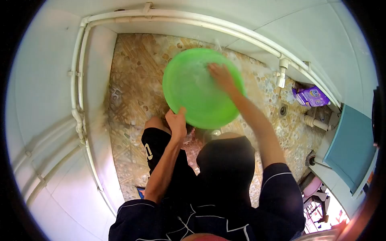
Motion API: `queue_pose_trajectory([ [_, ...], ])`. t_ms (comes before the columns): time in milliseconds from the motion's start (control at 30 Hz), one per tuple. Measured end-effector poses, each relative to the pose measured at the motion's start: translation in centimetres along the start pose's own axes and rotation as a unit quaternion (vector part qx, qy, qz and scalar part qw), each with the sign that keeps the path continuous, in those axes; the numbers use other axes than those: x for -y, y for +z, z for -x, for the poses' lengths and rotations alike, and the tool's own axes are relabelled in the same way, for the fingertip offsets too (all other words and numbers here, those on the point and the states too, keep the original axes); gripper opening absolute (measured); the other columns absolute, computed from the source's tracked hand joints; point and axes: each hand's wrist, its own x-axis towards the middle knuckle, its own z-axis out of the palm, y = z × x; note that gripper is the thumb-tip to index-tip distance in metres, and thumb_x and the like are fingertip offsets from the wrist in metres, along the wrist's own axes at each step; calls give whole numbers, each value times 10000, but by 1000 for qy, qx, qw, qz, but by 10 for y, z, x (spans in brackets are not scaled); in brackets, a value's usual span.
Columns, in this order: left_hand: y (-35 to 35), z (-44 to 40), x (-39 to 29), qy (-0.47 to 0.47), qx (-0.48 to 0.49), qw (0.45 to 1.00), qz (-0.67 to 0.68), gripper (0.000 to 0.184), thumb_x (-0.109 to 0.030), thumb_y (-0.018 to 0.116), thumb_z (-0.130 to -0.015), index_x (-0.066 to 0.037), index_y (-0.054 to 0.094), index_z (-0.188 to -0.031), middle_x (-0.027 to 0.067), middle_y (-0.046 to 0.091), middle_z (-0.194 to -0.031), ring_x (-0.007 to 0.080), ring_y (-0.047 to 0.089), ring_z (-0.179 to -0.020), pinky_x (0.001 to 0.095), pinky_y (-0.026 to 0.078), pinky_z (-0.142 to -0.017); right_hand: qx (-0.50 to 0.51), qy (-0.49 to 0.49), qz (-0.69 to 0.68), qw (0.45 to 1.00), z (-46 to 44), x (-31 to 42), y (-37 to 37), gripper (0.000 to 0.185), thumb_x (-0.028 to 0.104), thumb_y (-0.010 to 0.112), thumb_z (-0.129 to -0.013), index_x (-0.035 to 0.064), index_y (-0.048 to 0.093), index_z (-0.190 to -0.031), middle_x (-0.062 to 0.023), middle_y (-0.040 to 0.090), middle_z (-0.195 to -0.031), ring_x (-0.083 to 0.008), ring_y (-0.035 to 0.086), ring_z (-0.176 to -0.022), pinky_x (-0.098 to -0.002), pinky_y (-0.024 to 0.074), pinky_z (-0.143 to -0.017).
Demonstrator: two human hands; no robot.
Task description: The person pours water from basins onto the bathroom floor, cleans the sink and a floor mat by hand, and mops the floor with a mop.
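A round green plastic basin (193, 94) is held up over the wet tiled floor, tilted so that its inside faces me. My left hand (177, 121) is closed on its lower left rim, with the thumb over the edge. Inside the basin, near the upper right, is my right hand (221, 76), touching or just above the inner surface. Motion blurs its fingers, and whether anything lies under them cannot be made out. Whitish, wet-looking smears show across the basin's inside.
White pipes (193, 15) run along the walls, with a white tap (281, 74) at right. A purple packet (311, 97) lies by the right wall near a floor drain (283, 110). A blue-green panel (350, 146) stands at far right. My bent knees (227, 160) are below the basin.
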Motion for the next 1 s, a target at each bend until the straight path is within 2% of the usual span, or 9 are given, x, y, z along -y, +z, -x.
queue_pose_trajectory([
  [133, 3, -3, -5, -41, 39, 998, -10, 169, -21, 584, -765, 41, 553, -919, 54, 553, -827, 148, 491, -682, 303, 394, -598, 65, 40, -417, 906, -53, 72, -73, 851, 89, 644, -685, 86, 201, -1412, -150, 69, -1487, -387, 156, -1337, -464, 207, -1077],
  [267, 12, -14, -13, -15, -10, 1000, 7, 85, 11, 548, -784, 51, 561, -857, 40, 579, -795, 109, 505, -652, 278, 407, -586, 126, -27, -703, 699, -13, 110, -109, 590, 92, 498, -840, 66, 271, -1383, -230, 363, -1348, -339, 376, -1237, -369, 291, -1043],
  [333, 6, -18, -26, 26, -12, 999, 31, 87, 13, 546, -780, 48, 559, -859, 39, 578, -793, 112, 504, -649, 276, 403, -583, 350, -82, -658, 662, 11, 62, -134, 485, 135, 503, -833, -43, 402, -1274, -249, 406, -1308, -384, 415, -1186, -402, 306, -1030],
  [433, 0, -23, -30, 62, -25, 997, 27, 86, 15, 543, -783, 41, 565, -863, 42, 574, -817, 119, 511, -675, 257, 402, -599, 324, -85, -594, 732, 47, 24, -112, 375, 176, 490, -853, -38, 519, -1160, -253, 466, -1245, -392, 467, -1123, -403, 327, -1010],
  [500, -2, -24, -15, 77, -47, 996, -7, 265, 5, 570, -765, 28, 541, -1027, 57, 566, -863, 185, 521, -688, 294, 418, -640, 304, -37, -370, 877, 50, 1, -122, 344, 175, 521, -839, -31, 547, -1114, -236, 456, -1256, -381, 449, -1141, -439, 329, -1000],
  [733, -10, -36, 12, 63, -11, 994, 92, 318, -4, 566, -774, 0, 508, -1087, 68, 535, -962, 199, 516, -784, 308, 431, -697, -96, 239, -292, 921, 66, 36, -101, 354, 160, 561, -811, -60, 520, -1085, -230, 439, -1254, -358, 389, -1199, -505, 306, -988],
  [833, -12, -29, 15, 43, -29, 990, 129, 369, 2, 570, -764, -16, 491, -1125, 80, 520, -1009, 203, 510, -821, 317, 436, -702, -130, 404, -341, 839, 59, 39, -112, 408, 202, 606, -785, -40, 508, -1100, -253, 479, -1192, -360, 454, -1137, -465, 346, -958],
  [900, -17, -31, 17, 44, 15, 990, 134, 454, 5, 576, -755, -17, 444, -1188, 99, 508, -1056, 231, 525, -860, 335, 459, -751, 20, 532, -589, 608, 52, 27, -131, 385, 177, 624, -748, -39, 536, -1054, -240, 569, -1024, -349, 561, -955, -432, 433, -832],
  [1000, -16, -39, 15, 44, 37, 983, 173, 161, 32, 524, -792, 0, 530, -949, 28, 543, -865, 139, 533, -698, 304, 451, -602, -25, 570, -583, 578, 42, 29, -140, 294, 123, 592, -735, -43, 561, -976, -180, 605, -819, -267, 596, -741, -370, 466, -666],
])
